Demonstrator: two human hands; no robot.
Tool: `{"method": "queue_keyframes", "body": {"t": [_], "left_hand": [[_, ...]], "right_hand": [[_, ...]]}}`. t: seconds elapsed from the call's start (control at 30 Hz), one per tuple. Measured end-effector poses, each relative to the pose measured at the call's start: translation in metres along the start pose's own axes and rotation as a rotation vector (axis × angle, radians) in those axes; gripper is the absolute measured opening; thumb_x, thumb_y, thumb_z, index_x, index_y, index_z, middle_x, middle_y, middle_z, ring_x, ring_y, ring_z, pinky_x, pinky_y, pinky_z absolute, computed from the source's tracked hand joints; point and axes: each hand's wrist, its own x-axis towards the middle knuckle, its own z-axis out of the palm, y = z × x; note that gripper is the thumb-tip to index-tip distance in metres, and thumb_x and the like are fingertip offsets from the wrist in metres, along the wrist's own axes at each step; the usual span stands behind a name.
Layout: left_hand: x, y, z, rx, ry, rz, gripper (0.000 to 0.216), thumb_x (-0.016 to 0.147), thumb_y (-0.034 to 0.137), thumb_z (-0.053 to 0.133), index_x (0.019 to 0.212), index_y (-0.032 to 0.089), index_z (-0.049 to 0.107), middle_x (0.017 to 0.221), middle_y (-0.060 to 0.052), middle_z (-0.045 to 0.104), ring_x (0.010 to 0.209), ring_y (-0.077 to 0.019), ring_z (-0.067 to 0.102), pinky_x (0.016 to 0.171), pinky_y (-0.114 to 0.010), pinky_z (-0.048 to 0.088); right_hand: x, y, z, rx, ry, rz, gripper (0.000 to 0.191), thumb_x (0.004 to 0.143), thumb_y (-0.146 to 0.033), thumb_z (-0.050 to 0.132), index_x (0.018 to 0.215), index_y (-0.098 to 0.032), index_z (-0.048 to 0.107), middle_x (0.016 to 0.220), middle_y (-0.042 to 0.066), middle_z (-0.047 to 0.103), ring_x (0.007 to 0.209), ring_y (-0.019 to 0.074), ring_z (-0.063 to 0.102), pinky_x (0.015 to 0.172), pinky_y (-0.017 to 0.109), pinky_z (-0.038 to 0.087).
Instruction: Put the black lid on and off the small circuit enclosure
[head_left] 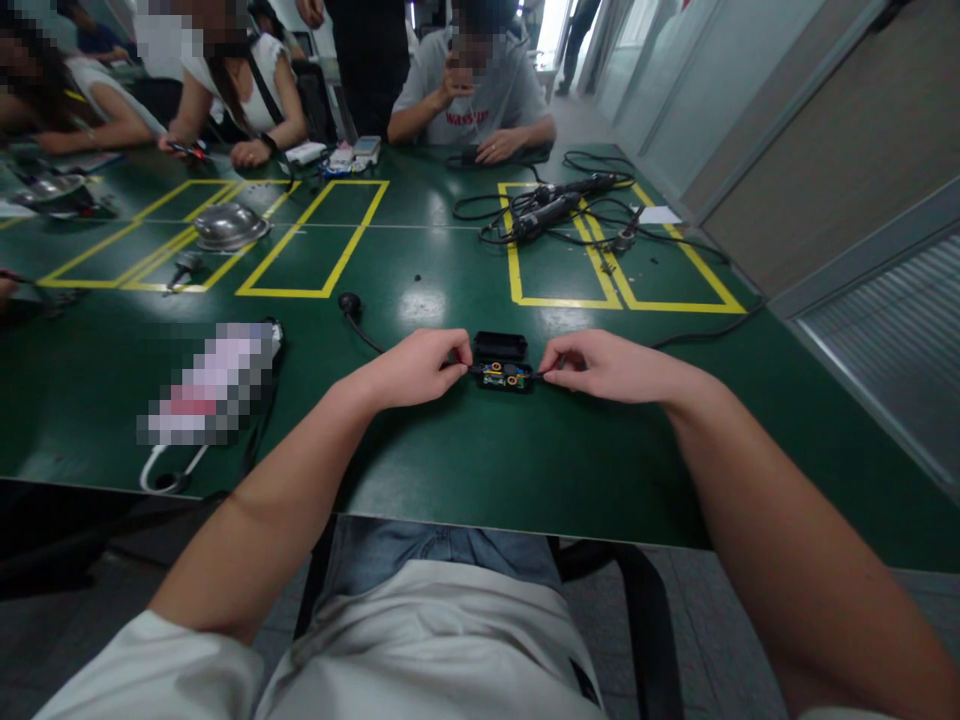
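A small black plastic case (501, 346) lies opened on the green table, its lid on the far side. Inside it shows a circuit board (504, 378) with coloured wires and orange ring-shaped parts. At the case's left end, my left hand (424, 368) pinches the black cable where it enters. My right hand (600, 365) pinches the cable at the opposite end between thumb and fingertips. From behind my left hand the cable (366, 337) runs to a round black plug (349, 304). Beyond my right hand, more black cable (697, 338) trails off to the right.
Black tools with tangled cords (544, 212) lie at the back right inside yellow tape outlines. A metal bowl (229, 227) stands at the back left, and a blurred-out object with a strap (217, 385) lies left of my arm. Several people sit across the green table (525, 470).
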Motion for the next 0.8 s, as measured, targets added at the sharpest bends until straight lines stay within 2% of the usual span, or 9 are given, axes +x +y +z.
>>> {"method": "queue_keyframes", "body": {"t": [0.37,0.57,0.8], "left_hand": [[0.005,-0.012,0.001,-0.027,0.018,0.040,0.007,0.097,0.018,0.068,0.094,0.020,0.074,0.087,-0.001,0.075,0.079,-0.0178,0.068,0.081,-0.031,0.051],[0.008,-0.020,0.002,0.057,0.055,0.087,0.008,0.098,0.020,0.072,0.092,0.020,0.079,0.091,-0.004,0.077,0.087,-0.0199,0.070,0.085,-0.032,0.051],[0.006,-0.020,-0.003,-0.009,-0.001,0.051,0.010,0.093,0.016,0.073,0.096,0.020,0.081,0.094,-0.003,0.080,0.083,-0.0185,0.070,0.084,-0.032,0.053]], "right_hand": [[0.002,0.003,0.000,-0.003,-0.027,0.007,0.025,0.090,-0.046,0.071,0.093,-0.022,0.077,0.074,0.001,0.072,0.066,0.0184,0.061,0.065,0.032,0.045],[0.004,0.002,0.001,-0.015,-0.028,-0.018,0.023,0.090,-0.044,0.071,0.096,-0.022,0.076,0.077,0.001,0.071,0.069,0.0187,0.061,0.068,0.031,0.047],[0.005,0.002,0.004,-0.073,0.000,-0.049,0.023,0.093,-0.038,0.066,0.103,-0.022,0.078,0.086,0.004,0.076,0.073,0.0200,0.063,0.072,0.033,0.049]]}}
